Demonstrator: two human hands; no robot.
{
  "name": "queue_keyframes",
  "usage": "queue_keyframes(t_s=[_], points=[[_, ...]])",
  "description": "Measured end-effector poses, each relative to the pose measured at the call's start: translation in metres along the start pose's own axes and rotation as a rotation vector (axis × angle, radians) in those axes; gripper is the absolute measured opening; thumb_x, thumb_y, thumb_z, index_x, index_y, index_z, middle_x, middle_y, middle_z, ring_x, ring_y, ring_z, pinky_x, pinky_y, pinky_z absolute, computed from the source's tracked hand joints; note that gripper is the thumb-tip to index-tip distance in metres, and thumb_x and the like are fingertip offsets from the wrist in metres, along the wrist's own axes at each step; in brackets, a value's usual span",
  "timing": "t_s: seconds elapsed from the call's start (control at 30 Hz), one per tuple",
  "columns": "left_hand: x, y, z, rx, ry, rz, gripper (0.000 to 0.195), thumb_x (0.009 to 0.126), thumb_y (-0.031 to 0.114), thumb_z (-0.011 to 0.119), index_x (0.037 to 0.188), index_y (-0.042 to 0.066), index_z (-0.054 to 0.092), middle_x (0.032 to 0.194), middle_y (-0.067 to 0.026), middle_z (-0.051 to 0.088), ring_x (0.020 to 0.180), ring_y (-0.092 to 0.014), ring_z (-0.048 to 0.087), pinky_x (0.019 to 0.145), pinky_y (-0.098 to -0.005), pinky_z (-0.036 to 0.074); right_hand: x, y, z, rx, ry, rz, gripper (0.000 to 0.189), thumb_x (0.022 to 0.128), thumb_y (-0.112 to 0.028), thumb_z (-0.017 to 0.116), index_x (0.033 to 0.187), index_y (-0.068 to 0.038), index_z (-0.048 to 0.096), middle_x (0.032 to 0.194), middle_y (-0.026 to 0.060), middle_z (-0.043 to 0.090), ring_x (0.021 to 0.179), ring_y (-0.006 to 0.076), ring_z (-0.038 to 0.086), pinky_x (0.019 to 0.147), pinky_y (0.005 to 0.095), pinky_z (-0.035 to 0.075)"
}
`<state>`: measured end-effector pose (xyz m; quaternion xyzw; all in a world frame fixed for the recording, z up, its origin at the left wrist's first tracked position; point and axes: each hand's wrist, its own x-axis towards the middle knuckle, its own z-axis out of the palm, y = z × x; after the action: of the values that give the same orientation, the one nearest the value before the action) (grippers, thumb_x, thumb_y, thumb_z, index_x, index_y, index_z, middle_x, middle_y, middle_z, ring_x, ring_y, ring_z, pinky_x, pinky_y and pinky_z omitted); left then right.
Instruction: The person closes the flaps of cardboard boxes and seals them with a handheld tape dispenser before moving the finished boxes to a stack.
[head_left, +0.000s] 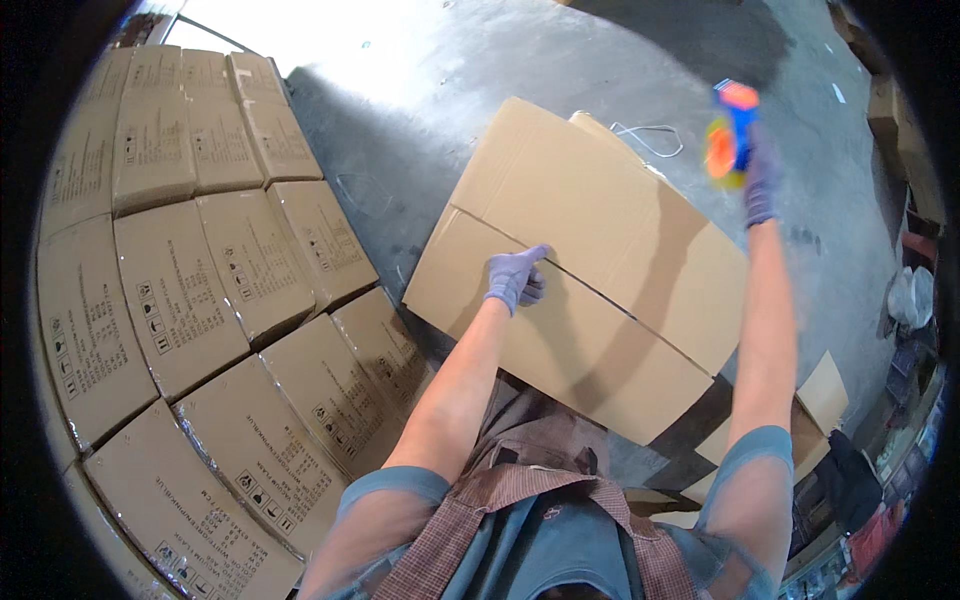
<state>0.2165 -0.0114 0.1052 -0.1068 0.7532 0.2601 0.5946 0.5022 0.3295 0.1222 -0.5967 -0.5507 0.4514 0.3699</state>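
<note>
A large cardboard box (592, 225) lies before me with its two top flaps folded down, and a narrow seam runs between them. My left hand (516, 279), in a purple knit glove, rests on the flaps; its thumb or a finger reaches across the seam, and the other fingers are curled. Off the box's far right side, my gloved right hand (761, 176) holds up a blue and orange handheld tape dispenser (735, 135), blurred, with a yellow-green edge round its orange hub. Whether tape hangs from it cannot be told.
Stacked printed cartons (180, 292) fill the left side, close to the box. A white cord loop (656, 141) lies on the concrete floor (420, 90) beyond the box. At the right are an open carton (814, 435) and a wrapped pale bundle (910, 297).
</note>
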Motion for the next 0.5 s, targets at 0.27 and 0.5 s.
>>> queue_keyframes(t_s=[0.27,0.5], points=[[0.006,0.007,-0.008,-0.076,-0.03,-0.075,0.035,0.077,0.028,0.074,0.059,0.007,0.053,0.051,-0.008,0.051,0.038,-0.023,0.054,0.034,-0.0358,0.042,-0.158,-0.047,0.041,0.101,-0.151,0.109,0.032,0.092,-0.027,0.061,0.105,0.0,0.07,0.092,0.0048,0.066,0.084,0.0118,0.058,0.077,0.028,0.048],[0.014,-0.003,-0.009,-0.117,-0.05,0.055,0.03,0.076,0.028,0.078,0.07,0.002,0.064,0.059,-0.01,0.061,0.045,-0.022,0.058,0.043,-0.0352,0.048,-0.287,-0.031,0.06,-0.083,-0.455,0.132,0.026,0.089,-0.02,0.061,0.106,-0.003,0.07,0.101,0.0115,0.071,0.092,0.0161,0.065,0.084,0.0302,0.049]])
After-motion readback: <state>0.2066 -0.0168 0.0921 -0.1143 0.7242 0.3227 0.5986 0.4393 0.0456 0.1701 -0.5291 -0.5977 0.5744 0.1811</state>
